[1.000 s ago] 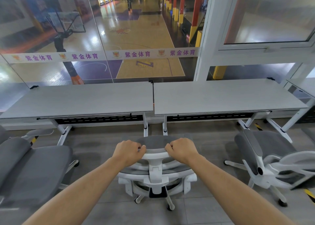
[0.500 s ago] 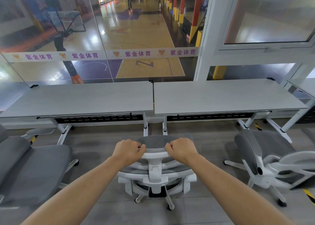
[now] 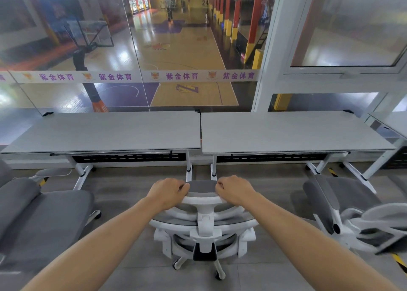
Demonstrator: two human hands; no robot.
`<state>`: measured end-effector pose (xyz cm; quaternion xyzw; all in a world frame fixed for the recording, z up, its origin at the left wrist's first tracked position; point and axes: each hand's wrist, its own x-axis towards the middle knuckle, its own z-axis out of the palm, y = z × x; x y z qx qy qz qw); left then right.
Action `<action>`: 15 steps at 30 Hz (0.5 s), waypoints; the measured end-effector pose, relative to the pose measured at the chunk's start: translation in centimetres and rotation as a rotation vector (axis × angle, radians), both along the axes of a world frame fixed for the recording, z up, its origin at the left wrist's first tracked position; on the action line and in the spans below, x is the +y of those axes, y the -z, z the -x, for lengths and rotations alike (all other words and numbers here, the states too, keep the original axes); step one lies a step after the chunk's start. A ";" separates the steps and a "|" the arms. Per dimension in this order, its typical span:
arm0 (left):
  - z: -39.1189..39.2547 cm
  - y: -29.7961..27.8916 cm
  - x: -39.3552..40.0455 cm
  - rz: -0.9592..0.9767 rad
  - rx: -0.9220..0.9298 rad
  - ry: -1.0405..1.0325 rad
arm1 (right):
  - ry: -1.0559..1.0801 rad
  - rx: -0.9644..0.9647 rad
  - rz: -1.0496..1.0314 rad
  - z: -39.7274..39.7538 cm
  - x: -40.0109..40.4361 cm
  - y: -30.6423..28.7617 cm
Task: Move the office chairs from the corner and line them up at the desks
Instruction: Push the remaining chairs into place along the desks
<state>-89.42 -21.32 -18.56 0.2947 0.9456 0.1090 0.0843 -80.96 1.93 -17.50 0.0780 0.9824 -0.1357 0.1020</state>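
A white-framed office chair with grey mesh (image 3: 204,227) stands in front of me, facing the gap between two grey desks. My left hand (image 3: 168,192) grips the left end of its top rail and my right hand (image 3: 235,189) grips the right end. The left desk (image 3: 105,132) and the right desk (image 3: 290,132) stand side by side against a glass wall. A grey chair (image 3: 41,215) sits at the left, near the left desk. Another grey and white chair (image 3: 343,211) stands at the right, turned sideways by the right desk.
White desk legs (image 3: 189,169) stand just ahead of the held chair. A glass wall (image 3: 136,48) runs behind the desks. A third desk edge (image 3: 392,121) shows at the far right. Yellow and black floor tape (image 3: 399,262) lies at the lower right.
The held chair has rolled slightly forward toward the desks with both hands still on its top rail. The other chairs have not moved.
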 end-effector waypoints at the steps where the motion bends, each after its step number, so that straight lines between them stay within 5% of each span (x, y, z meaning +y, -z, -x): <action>1: 0.4 -0.3 -0.8 -0.016 -0.006 -0.012 | -0.006 0.014 -0.014 0.6 -0.7 -0.1; 15: 4.6 0.9 -27.1 0.005 0.019 -0.272 | -0.361 0.028 -0.073 12.3 -25.0 0.3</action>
